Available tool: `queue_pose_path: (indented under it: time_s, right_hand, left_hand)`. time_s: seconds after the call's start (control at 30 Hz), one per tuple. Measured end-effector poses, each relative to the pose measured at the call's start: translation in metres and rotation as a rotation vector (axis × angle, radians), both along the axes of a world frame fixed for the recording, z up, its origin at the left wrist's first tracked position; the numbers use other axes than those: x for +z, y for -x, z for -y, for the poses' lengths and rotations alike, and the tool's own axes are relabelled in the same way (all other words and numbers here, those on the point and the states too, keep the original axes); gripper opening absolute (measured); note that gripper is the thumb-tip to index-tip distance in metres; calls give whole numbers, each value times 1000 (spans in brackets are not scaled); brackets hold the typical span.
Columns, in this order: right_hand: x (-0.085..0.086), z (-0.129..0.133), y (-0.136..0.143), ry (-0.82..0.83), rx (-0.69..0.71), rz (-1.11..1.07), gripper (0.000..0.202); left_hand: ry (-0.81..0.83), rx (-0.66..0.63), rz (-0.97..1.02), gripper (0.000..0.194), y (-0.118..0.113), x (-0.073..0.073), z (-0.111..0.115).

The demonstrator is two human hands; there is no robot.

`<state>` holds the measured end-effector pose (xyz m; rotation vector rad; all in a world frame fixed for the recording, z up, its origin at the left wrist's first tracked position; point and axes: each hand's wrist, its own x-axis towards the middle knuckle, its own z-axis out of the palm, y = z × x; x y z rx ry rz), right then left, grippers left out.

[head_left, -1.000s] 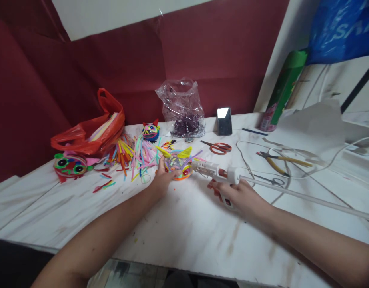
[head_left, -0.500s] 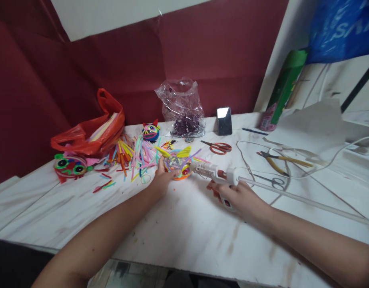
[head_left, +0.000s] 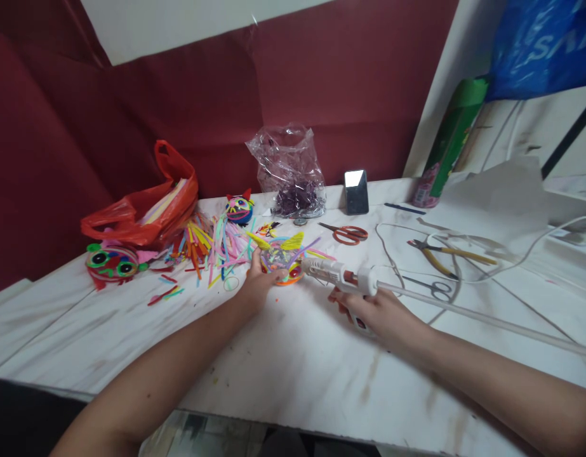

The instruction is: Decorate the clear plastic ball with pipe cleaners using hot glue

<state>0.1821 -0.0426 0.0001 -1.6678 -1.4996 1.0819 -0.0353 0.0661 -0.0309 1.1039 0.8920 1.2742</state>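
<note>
My left hand [head_left: 264,279] grips a colourful pipe-cleaner animal head [head_left: 282,255] with yellow ears, a red eye and an orange lower edge, resting on the marble-patterned table. Part of the head is hidden behind my fingers. In my right hand [head_left: 369,310] is a white hot glue gun [head_left: 333,273], with a long glue stick [head_left: 445,309] sticking out of its back. The gun's nozzle points at the right side of the head, close by the red eye; I cannot tell whether it touches.
Orange-handled scissors [head_left: 348,234], pliers [head_left: 438,257], small metal scissors [head_left: 438,290] and a cable lie to the right. A phone [head_left: 356,192] leans at the back. Leftward are loose pipe cleaners [head_left: 197,247], a red bag [head_left: 164,212] and two finished-looking heads [head_left: 112,263].
The glue gun in my right hand has shifted very slightly, its rear end a touch lower. My left hand and the animal head look unmoved.
</note>
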Motion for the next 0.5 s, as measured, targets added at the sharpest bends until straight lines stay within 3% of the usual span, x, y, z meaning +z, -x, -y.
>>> queue_pose_path:
  time_s: [0.5]
  right_hand:
    - [-1,-3,-3,-37,-32,-65,32]
  left_hand:
    - [2,23,12,100,1,-1,-1]
